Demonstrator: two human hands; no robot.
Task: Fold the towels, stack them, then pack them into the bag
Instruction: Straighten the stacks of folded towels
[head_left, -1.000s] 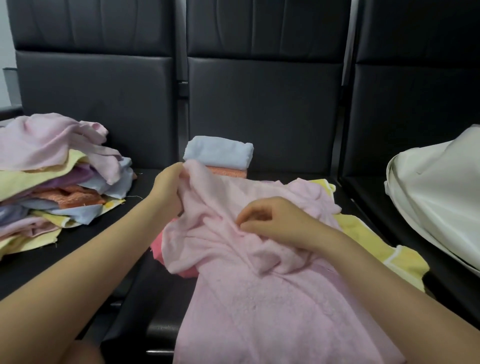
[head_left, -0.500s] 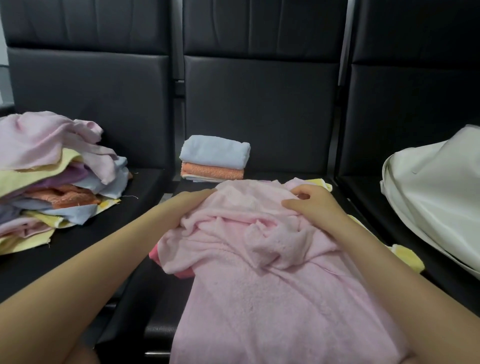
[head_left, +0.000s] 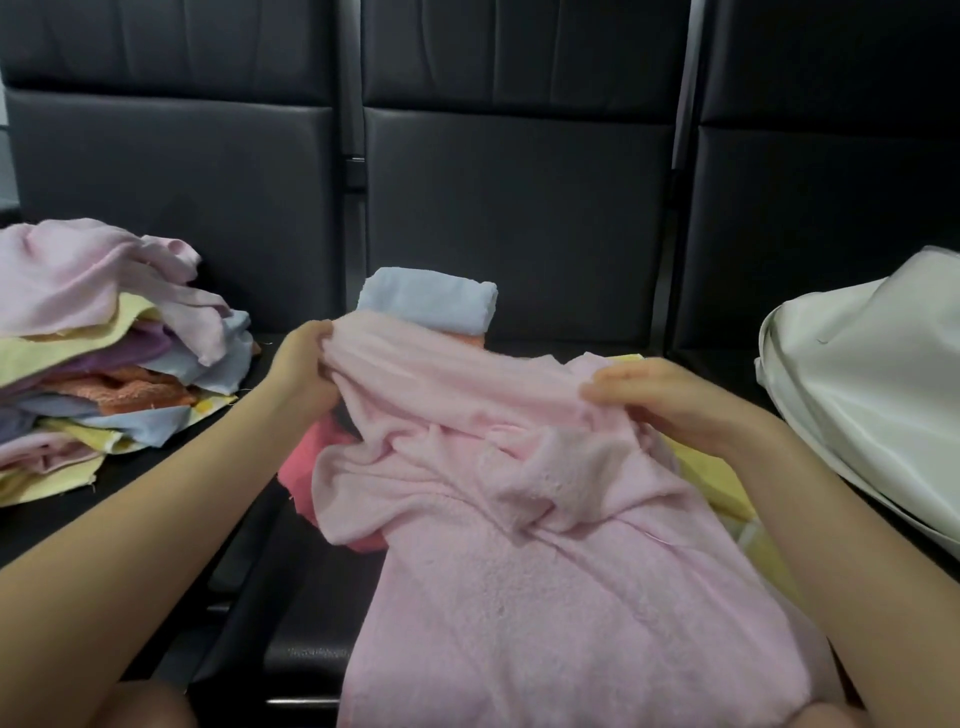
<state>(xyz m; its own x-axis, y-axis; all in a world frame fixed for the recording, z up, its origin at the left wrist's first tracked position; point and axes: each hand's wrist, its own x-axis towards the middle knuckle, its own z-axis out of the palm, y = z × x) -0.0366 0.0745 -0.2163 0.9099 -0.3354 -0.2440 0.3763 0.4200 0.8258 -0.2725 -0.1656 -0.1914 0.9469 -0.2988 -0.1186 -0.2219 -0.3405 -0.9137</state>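
both hands have lifted the pink towel (head_left: 519, 545) toward 12 o'clock; left hand (head_left: 301, 364) and right hand (head_left: 670, 400) fingers clamped on its edge; no readable writing.

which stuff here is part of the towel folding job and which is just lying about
Job: pink towel, gripped by left hand and right hand; folded stack; unfolded towel pile; white bag.

Lying about: black seats only, serving as the work surface.
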